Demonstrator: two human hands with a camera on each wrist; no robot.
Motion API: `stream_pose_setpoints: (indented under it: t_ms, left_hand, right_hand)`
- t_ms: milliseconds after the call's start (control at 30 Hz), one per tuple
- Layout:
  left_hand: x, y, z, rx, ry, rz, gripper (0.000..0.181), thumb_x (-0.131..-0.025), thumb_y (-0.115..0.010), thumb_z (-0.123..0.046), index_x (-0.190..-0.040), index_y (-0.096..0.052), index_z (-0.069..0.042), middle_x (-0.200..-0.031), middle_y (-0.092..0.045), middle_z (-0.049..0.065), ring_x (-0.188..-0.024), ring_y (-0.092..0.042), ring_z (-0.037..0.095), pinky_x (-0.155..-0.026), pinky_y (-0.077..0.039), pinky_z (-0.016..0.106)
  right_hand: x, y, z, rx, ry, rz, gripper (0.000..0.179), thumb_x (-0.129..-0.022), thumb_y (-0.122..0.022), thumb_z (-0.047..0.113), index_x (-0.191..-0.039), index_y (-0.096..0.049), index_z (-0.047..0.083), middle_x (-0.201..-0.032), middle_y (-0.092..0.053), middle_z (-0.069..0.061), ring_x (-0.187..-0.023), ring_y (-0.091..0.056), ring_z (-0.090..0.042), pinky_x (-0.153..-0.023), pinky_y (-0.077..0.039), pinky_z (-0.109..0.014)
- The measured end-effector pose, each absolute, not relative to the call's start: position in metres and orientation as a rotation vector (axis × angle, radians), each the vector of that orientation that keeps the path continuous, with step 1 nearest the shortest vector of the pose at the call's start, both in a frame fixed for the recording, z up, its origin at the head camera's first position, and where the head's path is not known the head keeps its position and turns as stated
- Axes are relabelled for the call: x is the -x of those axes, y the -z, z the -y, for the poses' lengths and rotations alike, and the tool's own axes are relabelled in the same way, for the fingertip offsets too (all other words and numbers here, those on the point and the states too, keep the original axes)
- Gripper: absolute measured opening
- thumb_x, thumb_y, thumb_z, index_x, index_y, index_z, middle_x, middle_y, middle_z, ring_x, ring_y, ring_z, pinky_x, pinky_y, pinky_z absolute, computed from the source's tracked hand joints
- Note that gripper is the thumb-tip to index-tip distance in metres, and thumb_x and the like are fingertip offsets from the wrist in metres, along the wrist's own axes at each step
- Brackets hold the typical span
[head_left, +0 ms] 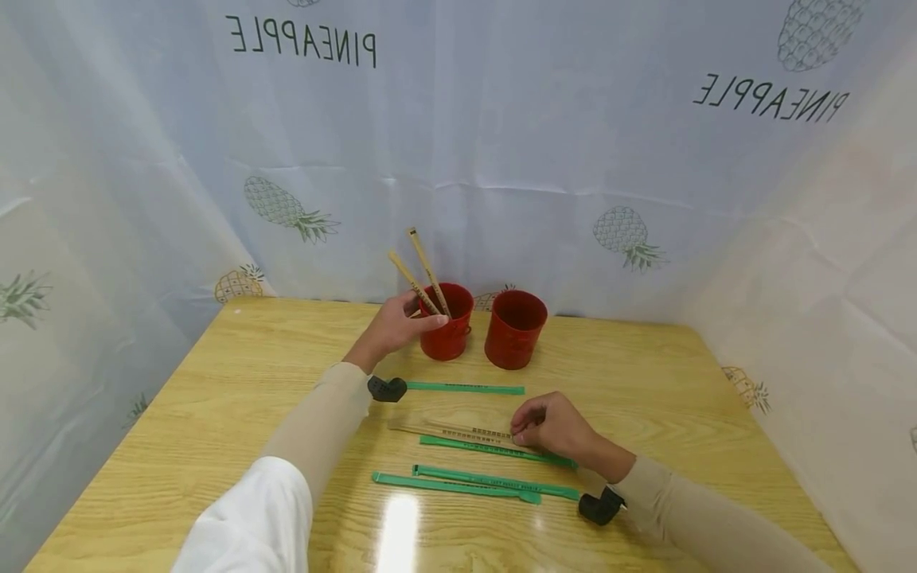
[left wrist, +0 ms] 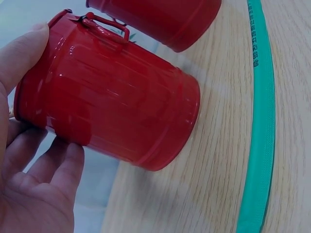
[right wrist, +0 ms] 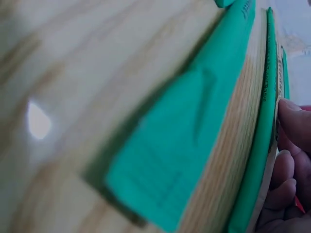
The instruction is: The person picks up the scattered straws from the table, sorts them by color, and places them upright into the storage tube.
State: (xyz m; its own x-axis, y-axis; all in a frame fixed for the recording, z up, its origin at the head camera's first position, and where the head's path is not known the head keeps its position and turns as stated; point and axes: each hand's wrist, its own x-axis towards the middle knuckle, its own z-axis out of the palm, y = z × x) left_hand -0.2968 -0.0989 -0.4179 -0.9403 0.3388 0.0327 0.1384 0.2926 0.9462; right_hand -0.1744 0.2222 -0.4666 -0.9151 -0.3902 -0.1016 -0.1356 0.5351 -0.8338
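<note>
My left hand (head_left: 397, 326) grips a red metal bucket (left wrist: 121, 97) near its rim, thumb on one side and fingers round the other. Two brown paper-wrapped sticks (head_left: 423, 259) lean out of that bucket to the left. A second red bucket (head_left: 510, 338) stands just right of it. Lower down, my right hand (head_left: 559, 430) pinches the right end of a brown paper-wrapped stick (head_left: 430, 426) on the table; how many lie together there is hard to tell. A green wrapped straw (right wrist: 257, 145) runs right beside those fingers.
Several green wrapped straws lie across the wooden table (head_left: 688, 398): one green straw (head_left: 466, 388) behind, another green straw (head_left: 458, 485) at the front. A pineapple-print curtain (head_left: 444, 143) hangs behind and along both sides. Black wrist cameras (head_left: 602, 506) sit on both forearms.
</note>
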Motion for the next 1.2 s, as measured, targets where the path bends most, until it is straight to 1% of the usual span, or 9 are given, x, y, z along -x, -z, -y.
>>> stream_pose_setpoints:
  t_ms: [133, 333, 467, 667, 867, 1000, 1100, 1200]
  left_hand:
    - [0.297, 0.417, 0.098, -0.433, -1.704, -2.392, 0.072, -0.095, -0.077, -0.040, -0.156, -0.047, -0.016, -0.161, -0.049, 0.007, -0.156, -0.040, 0.031, -0.120, -0.045, 0.051]
    - [0.296, 0.416, 0.101, -0.436, -1.706, -2.389, 0.072, -0.095, -0.077, -0.041, -0.156, -0.047, -0.017, -0.161, -0.049, 0.008, -0.156, -0.039, 0.031, -0.121, -0.044, 0.051]
    - [0.296, 0.416, 0.102, -0.448, -1.725, -2.368, 0.070, -0.095, -0.077, -0.039, -0.155, -0.048, -0.016, -0.160, -0.050, 0.008, -0.155, -0.040, 0.031, -0.120, -0.045, 0.051]
    - [0.298, 0.418, 0.100, -0.461, -1.728, -2.356, 0.071, -0.095, -0.077, -0.039, -0.156, -0.047, -0.015, -0.161, -0.049, 0.009, -0.156, -0.039, 0.032, -0.120, -0.044, 0.052]
    - [0.298, 0.419, 0.099, -0.454, -1.726, -2.359, 0.071, -0.095, -0.077, -0.038, -0.155, -0.047, -0.015, -0.160, -0.050, 0.009, -0.155, -0.041, 0.032, -0.120, -0.045, 0.051]
    - [0.297, 0.418, 0.099, -0.464, -1.730, -2.351, 0.069, -0.096, -0.076, -0.037, -0.155, -0.047, -0.015, -0.159, -0.051, 0.009, -0.155, -0.041, 0.031, -0.120, -0.044, 0.051]
    - [0.297, 0.418, 0.098, -0.460, -1.731, -2.354, 0.069, -0.096, -0.076, -0.037, -0.155, -0.047, -0.015, -0.159, -0.051, 0.008, -0.155, -0.041, 0.031, -0.120, -0.045, 0.051]
    - [0.296, 0.418, 0.098, -0.461, -1.726, -2.363, 0.069, -0.096, -0.076, -0.038, -0.155, -0.047, -0.015, -0.159, -0.051, 0.009, -0.155, -0.041, 0.031, -0.120, -0.045, 0.051]
  right_hand:
    - [0.176, 0.467, -0.222, 0.523, 1.249, -2.544, 0.008, -0.086, -0.082, 0.002, -0.090, -0.076, 0.005, -0.086, -0.076, -0.006, -0.074, -0.066, -0.009, -0.065, -0.056, -0.021]
    - [0.176, 0.465, -0.219, 0.638, 1.126, -2.615, 0.013, -0.087, -0.082, 0.004, -0.085, -0.071, 0.010, -0.080, -0.069, 0.001, -0.069, -0.057, -0.005, -0.063, -0.051, -0.020]
    - [0.176, 0.463, -0.218, 0.721, 1.033, -2.640, 0.013, -0.090, -0.081, 0.007, -0.088, -0.069, 0.012, -0.080, -0.065, 0.004, -0.071, -0.055, -0.003, -0.064, -0.050, -0.020]
    - [0.178, 0.461, -0.218, 0.879, 0.825, -2.649, 0.011, -0.097, -0.071, 0.005, -0.091, -0.070, 0.014, -0.084, -0.066, 0.006, -0.074, -0.054, -0.001, -0.067, -0.050, -0.020]
    - [0.180, 0.461, -0.225, 0.920, 0.828, -2.582, 0.013, -0.102, -0.063, 0.004, -0.096, -0.070, 0.012, -0.091, -0.066, 0.004, -0.080, -0.054, -0.002, -0.073, -0.051, -0.021]
    - [0.182, 0.459, -0.230, 0.939, 0.973, -2.519, 0.011, -0.102, -0.063, 0.005, -0.098, -0.071, 0.010, -0.092, -0.067, 0.002, -0.083, -0.054, -0.002, -0.076, -0.051, -0.021]
    - [0.184, 0.454, -0.231, 0.981, 1.121, -2.455, 0.007, -0.102, -0.064, 0.004, -0.098, -0.070, 0.006, -0.091, -0.066, -0.003, -0.083, -0.055, -0.003, -0.077, -0.052, -0.021]
    - [0.186, 0.446, -0.229, 0.997, 1.259, -2.398, 0.006, -0.101, -0.064, 0.003, -0.098, -0.068, -0.001, -0.087, -0.065, -0.009, -0.079, -0.055, -0.003, -0.073, -0.053, -0.022]
